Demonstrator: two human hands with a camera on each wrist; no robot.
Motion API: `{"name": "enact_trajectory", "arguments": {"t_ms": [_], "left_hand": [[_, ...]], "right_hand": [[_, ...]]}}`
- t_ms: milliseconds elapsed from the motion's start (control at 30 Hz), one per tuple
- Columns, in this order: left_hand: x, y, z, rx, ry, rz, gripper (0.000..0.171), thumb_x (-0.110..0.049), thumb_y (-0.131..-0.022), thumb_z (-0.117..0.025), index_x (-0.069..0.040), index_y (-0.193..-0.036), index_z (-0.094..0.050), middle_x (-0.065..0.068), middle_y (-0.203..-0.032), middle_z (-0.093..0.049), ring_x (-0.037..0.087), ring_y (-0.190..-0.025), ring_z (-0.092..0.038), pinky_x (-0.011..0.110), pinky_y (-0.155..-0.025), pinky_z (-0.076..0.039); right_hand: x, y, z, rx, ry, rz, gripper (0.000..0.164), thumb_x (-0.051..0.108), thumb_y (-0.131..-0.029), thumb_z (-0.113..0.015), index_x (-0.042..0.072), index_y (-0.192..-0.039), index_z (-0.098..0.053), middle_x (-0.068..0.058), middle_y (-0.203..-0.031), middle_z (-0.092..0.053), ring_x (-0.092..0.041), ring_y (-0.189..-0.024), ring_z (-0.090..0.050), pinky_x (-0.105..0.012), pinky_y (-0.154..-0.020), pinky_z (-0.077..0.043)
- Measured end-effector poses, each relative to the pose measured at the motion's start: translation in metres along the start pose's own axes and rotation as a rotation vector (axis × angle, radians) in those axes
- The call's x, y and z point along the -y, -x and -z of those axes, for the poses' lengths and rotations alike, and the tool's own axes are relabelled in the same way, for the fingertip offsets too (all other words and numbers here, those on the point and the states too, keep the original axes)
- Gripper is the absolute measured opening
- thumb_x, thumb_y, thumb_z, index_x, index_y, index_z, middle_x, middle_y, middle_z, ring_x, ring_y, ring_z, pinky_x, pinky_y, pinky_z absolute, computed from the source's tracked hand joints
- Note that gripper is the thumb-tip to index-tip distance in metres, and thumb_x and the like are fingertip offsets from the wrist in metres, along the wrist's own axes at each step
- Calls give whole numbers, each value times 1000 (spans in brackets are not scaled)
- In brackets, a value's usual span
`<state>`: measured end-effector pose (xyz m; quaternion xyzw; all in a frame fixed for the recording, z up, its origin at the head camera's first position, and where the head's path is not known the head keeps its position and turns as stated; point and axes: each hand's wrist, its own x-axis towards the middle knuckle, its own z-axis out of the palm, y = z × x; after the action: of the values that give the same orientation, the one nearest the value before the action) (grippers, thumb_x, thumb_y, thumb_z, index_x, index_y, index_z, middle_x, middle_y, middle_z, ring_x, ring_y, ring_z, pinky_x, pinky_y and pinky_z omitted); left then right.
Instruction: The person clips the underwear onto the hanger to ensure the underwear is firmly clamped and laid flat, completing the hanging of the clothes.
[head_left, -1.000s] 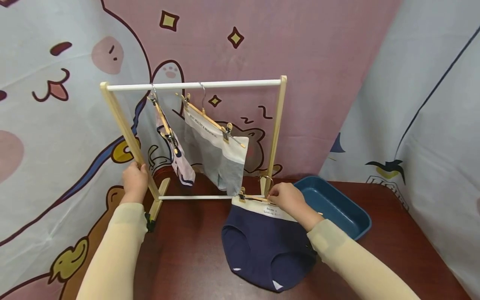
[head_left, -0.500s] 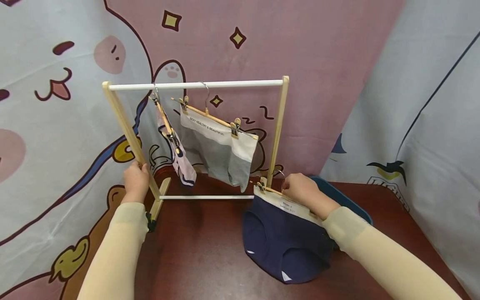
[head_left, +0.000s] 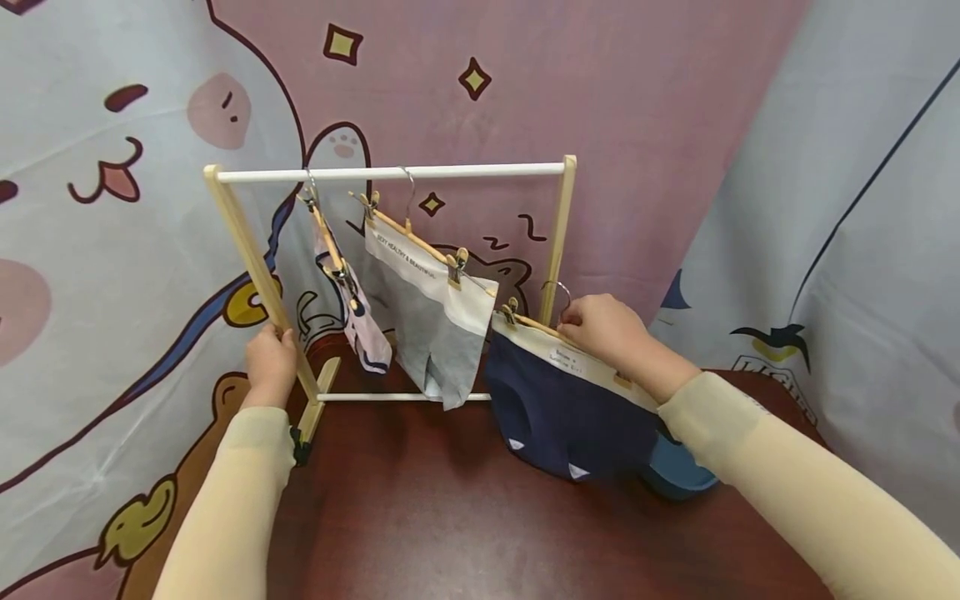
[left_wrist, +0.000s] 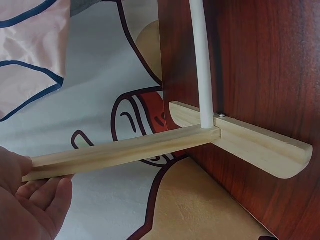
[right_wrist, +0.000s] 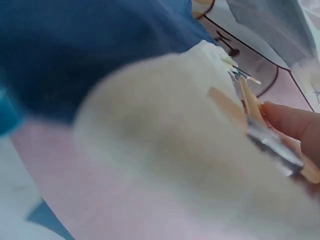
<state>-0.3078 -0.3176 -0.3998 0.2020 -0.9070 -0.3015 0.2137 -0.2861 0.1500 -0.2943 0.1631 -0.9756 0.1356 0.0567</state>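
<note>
My left hand (head_left: 272,365) grips the left wooden post (head_left: 255,258) of a small clothes rack; the left wrist view shows fingers and thumb around that post (left_wrist: 115,154). With my right hand (head_left: 606,333) I pinch a wooden clip hanger (head_left: 542,327) near its metal hook (head_left: 558,292). Navy underpants (head_left: 577,408) with a white waistband hang from its clips, in front of the right post. In the right wrist view the white waistband (right_wrist: 165,115) is blurred and close. Grey-and-white underpants (head_left: 435,321) and a pink pair (head_left: 363,325) hang from the rack's white top bar (head_left: 480,171).
A blue basin (head_left: 678,467) stands on the dark red table (head_left: 420,517), partly hidden behind the navy underpants and right forearm. The rack's lower white bar (head_left: 397,397) runs just above the table. A printed cloth (head_left: 637,100) covers the wall behind.
My right hand has raised the hanger with the navy underpants up and to the right. The grey-and-white underpants have swung on their hook. My left hand stays on the post.
</note>
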Motion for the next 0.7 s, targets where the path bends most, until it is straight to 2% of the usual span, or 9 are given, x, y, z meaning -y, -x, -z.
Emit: {"name": "enact_trajectory", "arguments": {"t_ms": [267, 433, 567, 700], "left_hand": [[0, 1, 0, 3, 3, 4, 38, -25, -101, -41, 8, -115, -55, 31, -108, -61, 45, -95, -60, 52, -78, -50], [-1, 3, -1, -24, 17, -7, 35, -23, -100, -42, 8, -113, -56, 32, -106, -61, 45, -94, -60, 52, -78, -49], [-2, 4, 0, -26, 20, -12, 35, -22, -101, -42, 8, -113, -56, 32, -106, -61, 45, -94, -60, 52, -78, -49], [-2, 5, 0, -23, 22, -4, 36, -23, -101, -42, 8, -114, -55, 32, -106, -61, 45, -95, -59, 52, -78, -49]], "right_hand": [[37, -22, 56, -45, 2, -32, 24, 26, -93, -58, 10, -104, -72, -11, -105, -69, -26, -95, -64, -45, -82, -49], [66, -39, 98, -70, 23, -52, 28, 28, -96, -51, 12, -109, -70, -10, -112, -67, -26, -99, -61, -45, -84, -47], [84, -52, 121, -46, 41, -90, 29, 27, -97, -47, 12, -106, -70, -8, -104, -65, -24, -89, -55, -38, -73, -44], [96, -63, 131, -5, 49, -146, 29, 26, -97, -46, 14, -106, -69, -5, -94, -61, -22, -80, -49, -34, -65, -38]]}}
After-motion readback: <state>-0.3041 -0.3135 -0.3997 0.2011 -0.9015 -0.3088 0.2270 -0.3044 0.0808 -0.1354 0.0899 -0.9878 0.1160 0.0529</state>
